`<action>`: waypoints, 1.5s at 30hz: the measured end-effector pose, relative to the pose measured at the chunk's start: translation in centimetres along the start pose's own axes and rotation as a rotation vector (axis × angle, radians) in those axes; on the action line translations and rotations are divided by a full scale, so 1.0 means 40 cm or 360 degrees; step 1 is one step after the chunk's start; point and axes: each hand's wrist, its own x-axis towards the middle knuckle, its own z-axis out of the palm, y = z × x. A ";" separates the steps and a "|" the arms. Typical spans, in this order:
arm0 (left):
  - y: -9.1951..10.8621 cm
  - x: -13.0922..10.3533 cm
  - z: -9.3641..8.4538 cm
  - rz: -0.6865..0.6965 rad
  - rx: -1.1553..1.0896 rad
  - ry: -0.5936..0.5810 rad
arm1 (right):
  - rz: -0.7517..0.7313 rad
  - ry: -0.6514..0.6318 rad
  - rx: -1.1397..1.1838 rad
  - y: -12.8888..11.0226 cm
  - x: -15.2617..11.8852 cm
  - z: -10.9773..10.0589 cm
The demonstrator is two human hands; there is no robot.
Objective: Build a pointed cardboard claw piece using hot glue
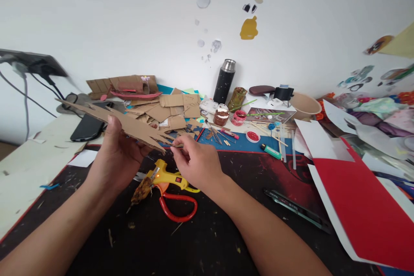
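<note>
A flat brown cardboard cutout (131, 128) with long pointed ends is held up over the dark mat. My left hand (113, 155) grips it from below, thumb on the upper face and fingers underneath. At its right end, the fingertips of my right hand (197, 157) pinch one of the narrow points. Beneath my hands lies a yellow glue gun (161, 175) with a small lit orange light and a browned, crusted nozzle. Red-handled scissors (179, 220) rest partly under the glue gun.
Cardboard scraps (168, 110) pile up behind, beside a small model boat (136, 94). A black thermos (225, 81), paint jars (221, 114) and brushes stand near the wall. At right lie a utility knife (296, 209) and red card (362, 207); a phone (87, 125) is left.
</note>
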 end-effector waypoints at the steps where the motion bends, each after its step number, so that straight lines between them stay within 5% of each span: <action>1: -0.002 0.002 -0.005 -0.0001 0.0010 -0.0011 | -0.0001 0.0002 -0.0004 0.000 0.000 0.000; 22: -0.004 0.009 -0.027 -0.0010 -0.0052 -0.0132 | -0.0198 0.0241 -0.0039 0.024 -0.001 0.024; 33: 0.022 0.010 0.007 -0.0012 -0.0083 0.0117 | -0.0179 0.0261 0.0059 0.023 -0.004 0.025; 45: 0.035 0.020 0.006 -0.0021 -0.0121 0.0275 | 0.0050 0.0438 0.0833 0.034 0.011 -0.004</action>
